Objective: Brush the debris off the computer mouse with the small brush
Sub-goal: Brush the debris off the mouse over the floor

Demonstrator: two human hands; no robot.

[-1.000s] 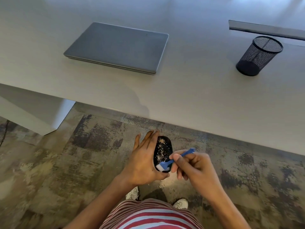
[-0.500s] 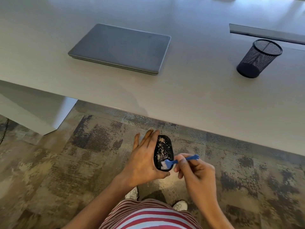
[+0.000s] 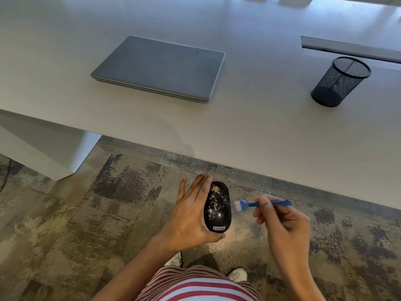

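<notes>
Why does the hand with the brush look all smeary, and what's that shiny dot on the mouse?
Head view: the right hand and small brush are motion-blurred; the mouse in the left hand is sharper, with a glare spot on its glossy shell; the wide lens bends the desk edge.

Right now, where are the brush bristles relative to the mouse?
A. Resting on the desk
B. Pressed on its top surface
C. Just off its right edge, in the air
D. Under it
C: the blue brush in the right hand has its white bristles beside the mouse, clear of the speckled top, while the left hand holds the mouse.
</notes>
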